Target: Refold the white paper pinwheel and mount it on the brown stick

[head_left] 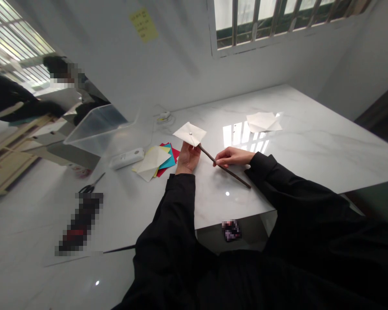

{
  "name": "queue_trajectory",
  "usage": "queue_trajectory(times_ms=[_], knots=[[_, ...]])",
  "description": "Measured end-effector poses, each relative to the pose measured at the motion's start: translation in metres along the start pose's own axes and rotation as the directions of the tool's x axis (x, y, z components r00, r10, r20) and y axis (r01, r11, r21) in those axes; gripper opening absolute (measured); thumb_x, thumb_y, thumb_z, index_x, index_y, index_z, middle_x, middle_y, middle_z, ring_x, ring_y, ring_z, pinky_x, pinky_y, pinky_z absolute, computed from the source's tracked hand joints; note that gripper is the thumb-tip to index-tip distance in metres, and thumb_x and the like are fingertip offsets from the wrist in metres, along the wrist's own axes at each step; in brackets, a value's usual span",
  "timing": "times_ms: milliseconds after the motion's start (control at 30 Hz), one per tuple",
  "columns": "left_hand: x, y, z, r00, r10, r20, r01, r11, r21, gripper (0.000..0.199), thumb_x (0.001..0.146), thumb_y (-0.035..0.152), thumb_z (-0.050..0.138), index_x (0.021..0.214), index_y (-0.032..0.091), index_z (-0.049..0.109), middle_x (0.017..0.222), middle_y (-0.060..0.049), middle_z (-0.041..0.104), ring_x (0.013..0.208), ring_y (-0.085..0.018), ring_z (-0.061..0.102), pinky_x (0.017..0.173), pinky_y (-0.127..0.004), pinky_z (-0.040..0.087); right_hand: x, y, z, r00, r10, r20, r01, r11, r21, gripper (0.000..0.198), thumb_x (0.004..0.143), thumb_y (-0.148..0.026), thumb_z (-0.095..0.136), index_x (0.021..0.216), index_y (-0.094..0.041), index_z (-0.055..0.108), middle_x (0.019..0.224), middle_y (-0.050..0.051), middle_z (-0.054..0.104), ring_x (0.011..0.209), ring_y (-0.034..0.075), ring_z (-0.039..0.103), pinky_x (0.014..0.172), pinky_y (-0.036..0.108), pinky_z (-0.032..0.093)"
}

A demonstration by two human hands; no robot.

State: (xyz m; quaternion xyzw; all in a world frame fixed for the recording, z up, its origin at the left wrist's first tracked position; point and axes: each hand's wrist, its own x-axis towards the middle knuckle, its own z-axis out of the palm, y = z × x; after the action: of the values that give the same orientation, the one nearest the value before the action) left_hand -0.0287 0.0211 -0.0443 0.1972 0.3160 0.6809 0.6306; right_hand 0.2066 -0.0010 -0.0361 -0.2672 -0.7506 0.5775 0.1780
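Note:
A white paper piece [195,128], folded to points like a pinwheel, has a small shiny pin at its centre and sits at the upper end of a thin brown stick [234,175]. My left hand [188,160] holds the paper from below, its fingertips partly hidden behind it. Lower along the stick, my right hand [231,156] pinches it between thumb and fingers. The stick slants down to the right above the white table. Just left of my left hand lie coloured paper sheets [151,159] in cream, yellow, blue and red.
Scissors [89,186] lie at left, near a white oblong device [127,158] and a clear plastic bin [98,129]. More white paper [263,122] rests at the back right of the marbled table [326,142]. Another person [80,86] is at far left.

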Motion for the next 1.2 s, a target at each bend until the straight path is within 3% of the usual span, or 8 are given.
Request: queue_trajectory(times_ms=[100,200,333,400,500,600,733,1200], knots=[[0.0,0.001,0.0,1.0,-0.012,-0.006,0.012,1.0,-0.004,0.019,0.093,0.029,0.08,0.111,0.023,0.079,0.091,-0.002,0.078,0.077,-0.012,0.071,0.078,-0.021,0.059,0.005,0.003,0.003,0.975,0.046,-0.216,-0.023,0.994,0.111,0.044,0.096,-0.056,0.071,0.11,-0.014,0.077,0.069,-0.002,0.06,0.056,0.008,0.043,0.054,0.025,0.03],[-0.002,0.0,0.001,1.0,-0.024,-0.013,0.024,0.999,0.022,0.022,0.092,0.028,0.081,0.113,0.024,0.079,0.098,-0.003,0.078,0.083,-0.013,0.072,0.079,-0.021,0.059,0.015,0.007,-0.001,0.922,0.177,-0.346,-0.044,0.932,0.36,0.038,0.102,-0.051,0.068,0.11,-0.014,0.073,0.067,-0.003,0.056,0.049,0.007,0.038,0.048,0.022,0.029],[-0.004,0.0,0.002,0.998,-0.047,-0.046,0.05,0.998,0.049,0.018,0.095,0.027,0.077,0.112,0.024,0.08,0.102,-0.005,0.078,0.09,-0.015,0.073,0.078,-0.022,0.059,0.029,0.008,-0.014,0.892,0.377,-0.251,-0.129,0.743,0.657,0.035,0.105,-0.047,0.065,0.112,-0.013,0.067,0.082,0.006,0.071,0.055,0.009,0.054,0.051,0.02,0.047],[-0.005,-0.001,0.003,0.997,-0.052,-0.059,0.055,0.997,0.045,0.017,0.096,0.027,0.075,0.112,0.024,0.08,0.102,-0.005,0.078,0.09,-0.016,0.073,0.078,-0.022,0.059,0.034,0.007,-0.018,0.889,0.412,-0.199,-0.137,0.655,0.743,0.036,0.108,-0.048,0.06,0.114,-0.013,0.066,0.094,0.012,0.075,0.065,0.012,0.064,0.059,0.021,0.056],[-0.006,-0.001,0.004,0.997,-0.057,-0.044,0.059,0.998,0.032,0.018,0.096,0.026,0.075,0.113,0.023,0.079,0.101,-0.005,0.077,0.086,-0.015,0.072,0.077,-0.022,0.058,0.038,0.003,-0.016,0.889,0.397,-0.23,-0.055,0.59,0.806,0.034,0.11,-0.046,0.056,0.116,-0.014,0.066,0.104,0.013,0.076,0.078,0.014,0.071,0.066,0.021,0.061],[-0.009,-0.002,0.007,0.998,-0.07,-0.003,0.07,0.997,0.031,0.025,0.096,0.027,0.075,0.12,0.024,0.078,0.101,-0.004,0.078,0.083,-0.013,0.071,0.077,-0.022,0.058,0.04,0.0,-0.008,0.877,0.375,-0.299,0.022,0.591,0.807,0.028,0.109,-0.04,0.06,0.115,-0.014,0.067,0.105,0.012,0.075,0.086,0.014,0.073,0.072,0.021,0.063],[-0.012,-0.003,0.012,0.994,-0.105,0.009,0.105,0.994,0.034,0.03,0.099,0.026,0.072,0.129,0.022,0.074,0.099,-0.005,0.079,0.08,-0.013,0.071,0.078,-0.023,0.058,0.039,-0.002,-0.004,0.891,0.345,-0.294,0.031,0.6,0.799,0.027,0.105,-0.039,0.068,0.115,-0.015,0.068,0.103,0.011,0.074,0.088,0.015,0.074,0.076,0.023,0.064],[-0.012,-0.013,0.014,0.985,-0.164,0.058,0.156,0.981,0.119,0.036,0.096,0.038,0.077,0.126,0.02,0.073,0.097,-0.006,0.078,0.08,-0.016,0.071,0.085,-0.03,0.058,0.043,0.003,0.0,0.885,0.286,-0.368,0.119,0.624,0.772,0.016,0.098,-0.028,0.078,0.094,-0.015,0.07,0.089,0.008,0.077,0.073,0.011,0.074,0.067,0.018,0.062]])
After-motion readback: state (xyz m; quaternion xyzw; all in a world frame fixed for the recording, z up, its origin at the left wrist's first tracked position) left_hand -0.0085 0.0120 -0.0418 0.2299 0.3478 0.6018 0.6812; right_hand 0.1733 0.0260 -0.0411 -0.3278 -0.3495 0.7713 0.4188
